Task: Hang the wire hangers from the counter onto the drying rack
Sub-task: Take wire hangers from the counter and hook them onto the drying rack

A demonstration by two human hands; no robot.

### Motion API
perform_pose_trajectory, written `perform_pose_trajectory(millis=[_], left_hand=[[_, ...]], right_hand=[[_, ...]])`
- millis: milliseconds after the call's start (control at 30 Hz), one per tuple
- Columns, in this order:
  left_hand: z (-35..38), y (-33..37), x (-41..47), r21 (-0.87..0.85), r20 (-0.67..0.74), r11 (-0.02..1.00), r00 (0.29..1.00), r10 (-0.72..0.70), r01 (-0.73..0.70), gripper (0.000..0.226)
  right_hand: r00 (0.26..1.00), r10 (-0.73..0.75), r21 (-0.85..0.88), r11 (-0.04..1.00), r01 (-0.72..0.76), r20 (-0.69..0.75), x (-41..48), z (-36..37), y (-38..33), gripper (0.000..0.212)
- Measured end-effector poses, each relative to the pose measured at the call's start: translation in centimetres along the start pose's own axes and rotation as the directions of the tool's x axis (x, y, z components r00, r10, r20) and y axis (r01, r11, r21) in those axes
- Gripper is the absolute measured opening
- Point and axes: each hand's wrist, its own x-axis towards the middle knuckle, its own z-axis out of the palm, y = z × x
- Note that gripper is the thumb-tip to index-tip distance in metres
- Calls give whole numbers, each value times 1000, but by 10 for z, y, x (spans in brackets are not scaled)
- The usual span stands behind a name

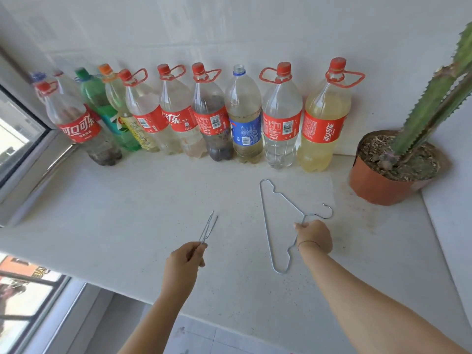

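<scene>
1. A wire hanger (278, 226) lies flat on the worktop (127, 213), the right hand (313, 237) pinching its neck below the hook; thin, light, likely springy.
2. The left hand (185, 261) grips a second hanger (208, 227), seen edge-on.
3. Beyond both hands, soda bottles (324, 118) hold yellowish or clear liquid.

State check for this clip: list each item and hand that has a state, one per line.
Left hand: shut on a wire hanger seen edge-on.
Right hand: gripping the neck of the flat wire hanger.
Blue-label bottle: uncapped.
Yellow-liquid bottle: capped.
Cactus pot: upright.
</scene>
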Motion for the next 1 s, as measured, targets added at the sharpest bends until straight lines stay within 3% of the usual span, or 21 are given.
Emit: perform_pose_trajectory(millis=[167, 300, 367, 433, 533, 733, 1000], left_hand=[[-7, -9, -8, -11, -10, 1000, 1000, -15, 15, 19], [-8, -9, -10, -13, -6, 1000, 1000, -9, 8, 19], [-8, -7, -9, -39, 2, 999, 1000, -23, 23, 19], [-10, -4, -7, -94, 7, 994, 999, -46, 47, 19], [-16, 4, -7, -237, 4, 965, 994, -112, 109, 19], [-47, 32, -12, -541, 58, 817, 978, -200, 199, 19], [-135, 77, -41, -724, 11, 685, 994, -107, 81, 20]], right_hand=[[1000, 6, 0, 1000, -6, 22, 1, 0, -1, 23], [992, -27, 177, 984, 4, 126, -1, -4, -6, 24], [971, -52, 405, 913, -49, 234, -5, -5, -11, 17], [936, -97, 624, 768, -146, 338, -15, -7, -17, 8], [894, -231, 725, 675, -137, 384, -35, -17, -32, 11], [776, -444, 747, 663, -50, 447, -77, -32, -72, 14], [516, -625, 752, 657, -57, 585, -158, -44, -133, 17]])
